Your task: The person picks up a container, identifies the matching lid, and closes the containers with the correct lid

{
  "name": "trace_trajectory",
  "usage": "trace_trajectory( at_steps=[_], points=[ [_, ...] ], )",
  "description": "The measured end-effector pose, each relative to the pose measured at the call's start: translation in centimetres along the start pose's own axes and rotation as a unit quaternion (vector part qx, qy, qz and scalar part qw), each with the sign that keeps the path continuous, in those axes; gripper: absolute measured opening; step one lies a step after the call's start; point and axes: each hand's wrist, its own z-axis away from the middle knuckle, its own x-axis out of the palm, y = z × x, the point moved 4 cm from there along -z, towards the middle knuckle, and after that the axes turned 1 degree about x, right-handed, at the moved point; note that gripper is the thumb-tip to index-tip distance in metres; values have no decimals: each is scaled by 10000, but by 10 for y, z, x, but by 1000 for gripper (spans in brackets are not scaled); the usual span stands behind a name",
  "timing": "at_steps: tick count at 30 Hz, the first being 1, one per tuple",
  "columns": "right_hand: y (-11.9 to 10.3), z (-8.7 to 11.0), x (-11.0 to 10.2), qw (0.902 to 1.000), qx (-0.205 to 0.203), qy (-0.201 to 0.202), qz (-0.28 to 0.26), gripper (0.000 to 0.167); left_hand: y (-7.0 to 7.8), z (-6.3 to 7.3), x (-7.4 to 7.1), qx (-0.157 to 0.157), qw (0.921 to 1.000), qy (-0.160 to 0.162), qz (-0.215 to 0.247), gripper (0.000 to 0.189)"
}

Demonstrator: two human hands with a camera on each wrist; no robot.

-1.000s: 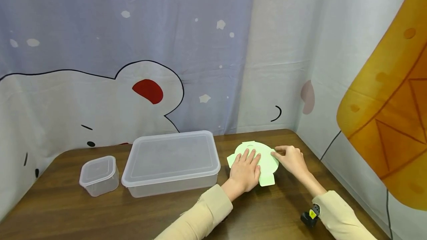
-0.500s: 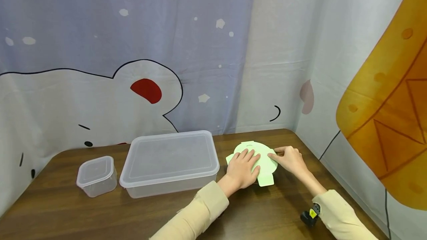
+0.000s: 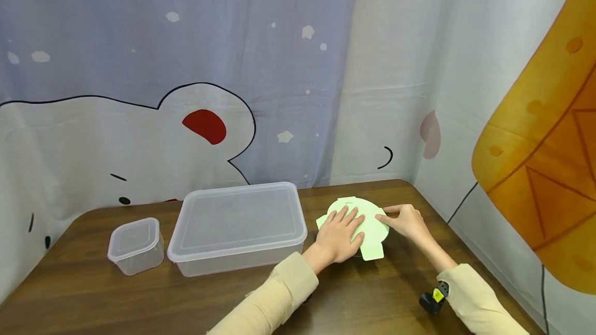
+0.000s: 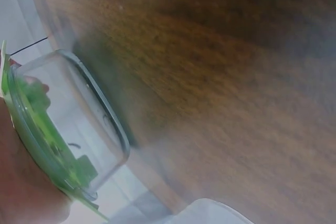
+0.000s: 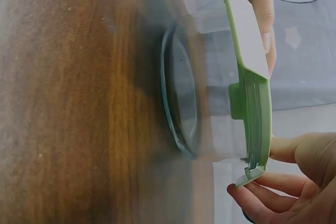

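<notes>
A light green snap-on lid (image 3: 372, 224) with side flaps sits on a clear round glass container (image 5: 216, 98) standing on the table. My left hand (image 3: 335, 238) rests palm down on the lid, its fingers straight and spread. At the lid's right side, my right hand (image 3: 408, 222) pinches the edge: the thumb lies on top, and the fingers are curled at a flap (image 5: 251, 176) that sticks outward in the right wrist view. Another flap (image 3: 372, 251) juts out toward the front. In the left wrist view the glass wall (image 4: 79, 103) shows below the green rim.
A large clear lidded box (image 3: 242, 226) stands left of my left hand. Farther left is a small clear lidded box (image 3: 137, 247). The wooden table (image 3: 186, 304) ends at a patterned curtain (image 3: 288, 92) behind and on the right.
My right thumb has slid slightly left onto the lid's top, closer to its middle. My left hand has shifted a little on the lid. The container stays in place.
</notes>
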Motion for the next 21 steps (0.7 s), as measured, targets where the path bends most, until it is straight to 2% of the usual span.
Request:
trace_trajectory(
  at_steps=[11, 21],
  points=[
    [-1, 0, -2, 9998, 76, -49, -175, 47, 1, 2, 0, -17, 10000, 28, 9, 50],
    [-4, 0, 2, 9974, 183, -88, -693, 46, -2, 4, -3, -44, 10000, 16, -33, 50]
  ],
)
